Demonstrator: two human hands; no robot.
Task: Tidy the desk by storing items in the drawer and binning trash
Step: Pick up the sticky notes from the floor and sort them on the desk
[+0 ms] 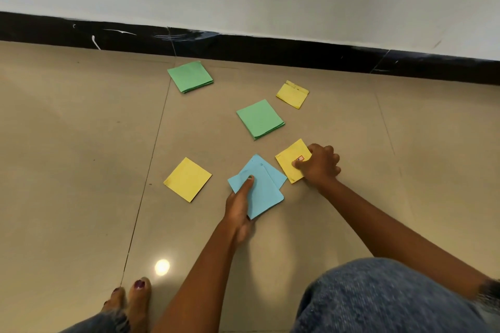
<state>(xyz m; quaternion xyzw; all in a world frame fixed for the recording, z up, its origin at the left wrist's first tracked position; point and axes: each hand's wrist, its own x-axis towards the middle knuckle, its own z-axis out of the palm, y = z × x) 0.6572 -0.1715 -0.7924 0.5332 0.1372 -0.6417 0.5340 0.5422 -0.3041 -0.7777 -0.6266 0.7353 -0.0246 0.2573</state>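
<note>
Pinched between thumb and fingers, two overlapping square light-blue paper sheets (263,192) sit in the left hand (239,208), its thumb laid flat across the upper sheet while the fingers stay hidden beneath. Just beside that grip, on the far right side, the right hand (320,166) curls its fingers over the edge of a square yellow paper sheet bearing a small red-and-white sticker (290,161), thumb pressed on top; this sheet lies on the glossy beige tiled floor (81,143), touching the blue ones at a corner. Left of the blue sheets rests a plain yellow paper square (187,179). Beyond both hands lie a stack of green paper squares (260,119), a second green stack (190,76) near the black skirting (270,46), and a small worn yellow paper square (292,94)
</note>
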